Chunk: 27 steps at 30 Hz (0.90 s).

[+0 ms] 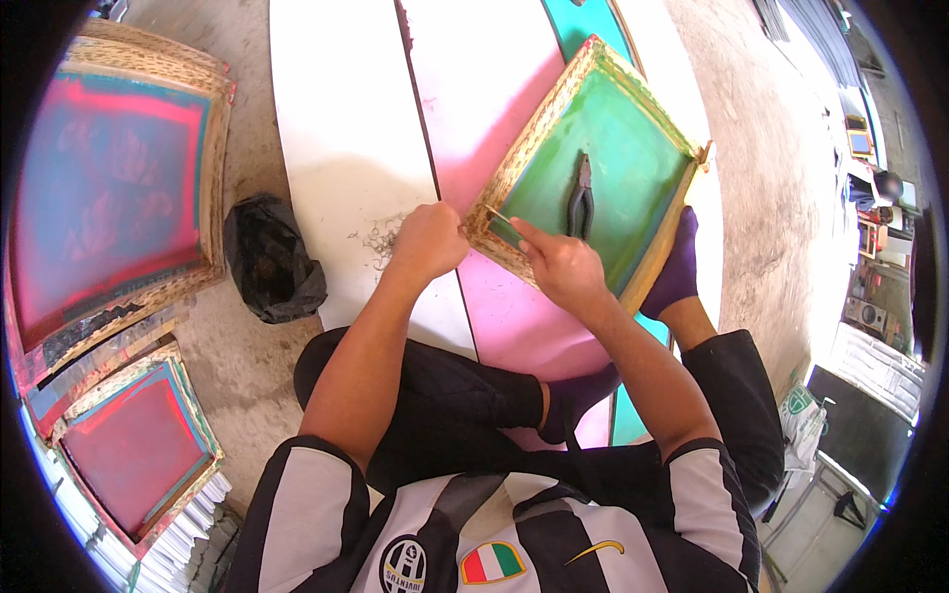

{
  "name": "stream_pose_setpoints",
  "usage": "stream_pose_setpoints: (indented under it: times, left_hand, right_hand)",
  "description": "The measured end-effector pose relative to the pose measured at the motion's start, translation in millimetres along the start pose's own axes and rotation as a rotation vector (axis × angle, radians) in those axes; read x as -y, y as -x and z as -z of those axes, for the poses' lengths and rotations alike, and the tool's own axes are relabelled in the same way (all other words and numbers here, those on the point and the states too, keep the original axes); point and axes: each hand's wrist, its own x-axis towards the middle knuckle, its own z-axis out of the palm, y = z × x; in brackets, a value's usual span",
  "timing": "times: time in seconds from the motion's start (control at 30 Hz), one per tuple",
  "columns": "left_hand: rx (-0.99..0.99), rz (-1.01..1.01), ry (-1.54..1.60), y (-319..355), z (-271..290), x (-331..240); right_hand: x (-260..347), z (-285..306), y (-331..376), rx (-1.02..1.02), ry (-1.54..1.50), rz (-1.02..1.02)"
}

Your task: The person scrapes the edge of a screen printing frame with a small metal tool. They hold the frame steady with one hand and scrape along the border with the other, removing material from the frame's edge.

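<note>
A wooden screen-printing frame [534, 127] with green mesh [618, 114] lies tilted in front of me. Dark-handled pliers [580, 203] rest on the mesh, jaws pointing away. My right hand [565, 269] is closed around a thin tool [496, 214], whose narrow tip reaches the frame's near left corner; its handle is mostly hidden. Against that same corner, my left hand [430, 242] is closed in a fist, and whatever its fingers grip is out of sight. Small thin dark scraps [381, 242] are scattered just left of this fist.
The frame lies on white and pink boards [341, 128], between my bent legs. A black plastic bag [272, 262] sits on the floor at left. Beyond it stand a large frame with blue-pink mesh [114, 188] and a smaller red-meshed frame [138, 445]. My purple-socked foot [677, 267] touches the green frame's right side.
</note>
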Motion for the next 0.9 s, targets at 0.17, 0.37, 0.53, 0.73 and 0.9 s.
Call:
stream_pose_setpoints:
  times: [0.17, 0.37, 0.53, 0.73, 0.9]
  left_hand:
    - [0.037, 0.044, 0.015, 2, 7, -7]
    - [0.006, 0.003, -0.019, 2, 5, -5]
    - [-0.014, -0.013, -0.031, 2, 2, -3]
    - [-0.024, -0.039, -0.118, 1, -4, -4]
    - [-0.021, -0.015, -0.098, 2, 0, -9]
  right_hand:
    - [1, -1, 1, 0.013, 0.013, -0.027]
    - [-4, -7, 2, -0.1, 0.011, 0.075]
    - [-1, -4, 1, -0.014, 0.021, 0.003]
    - [20, 6, -2, 0.132, 0.299, -0.078]
    - [-3, 0, -9, 0.119, -0.301, -0.118]
